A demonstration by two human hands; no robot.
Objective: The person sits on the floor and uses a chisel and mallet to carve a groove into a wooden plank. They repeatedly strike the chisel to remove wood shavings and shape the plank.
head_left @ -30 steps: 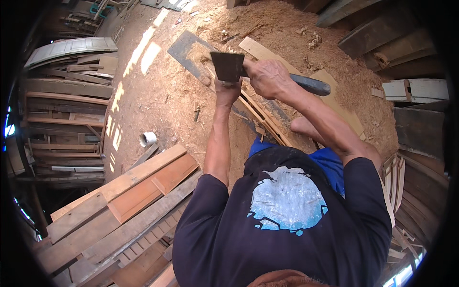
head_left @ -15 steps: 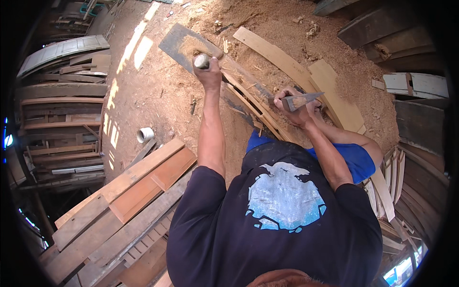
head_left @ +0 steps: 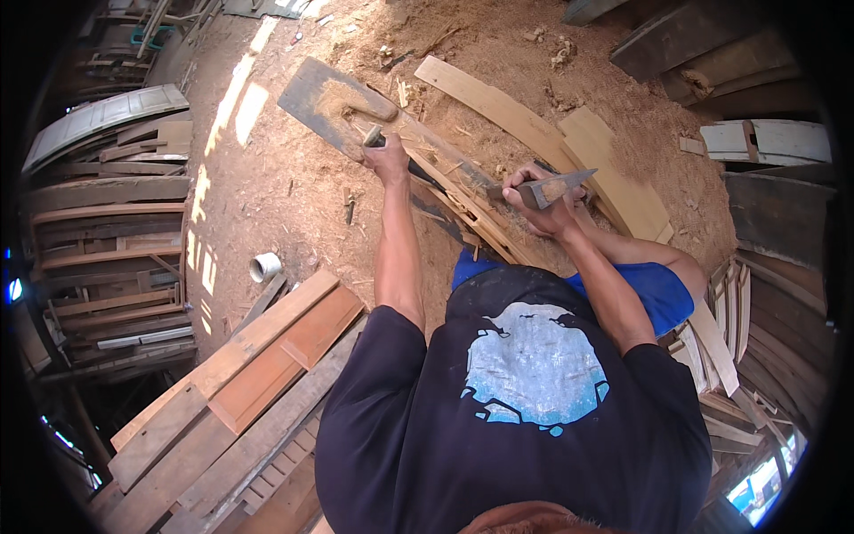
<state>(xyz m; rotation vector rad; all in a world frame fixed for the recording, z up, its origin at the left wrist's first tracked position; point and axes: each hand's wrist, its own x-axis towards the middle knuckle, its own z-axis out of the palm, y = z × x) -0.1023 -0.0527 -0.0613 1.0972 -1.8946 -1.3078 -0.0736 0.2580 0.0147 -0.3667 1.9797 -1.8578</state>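
My left hand (head_left: 388, 162) is wrapped round a short dark-handled tool (head_left: 374, 137) with a pale round end that tilts up and away; its other end is hidden. Just right of it runs a narrow wooden piece (head_left: 485, 218) with a long slot and splintered edges, stretching back toward my lap. It lies along a grey board (head_left: 311, 98) with sawdust heaped on its far end. My right hand (head_left: 544, 212) is closed on a grey wedge-shaped tool (head_left: 556, 187), its pointed tip to the right; the grip is hidden by my fingers.
Two light planks (head_left: 498, 102) lie on the sawdust-covered floor (head_left: 329, 205) at right. Stacked boards (head_left: 267, 374) fill the lower left, beside a white cup-like container (head_left: 265, 267). More timber leans along the left (head_left: 116, 196) and right (head_left: 774, 214).
My left hand has turned its tool, so the round end that faced up now leans to the far left. The right hand keeps its hold; the whole view has shifted slightly.
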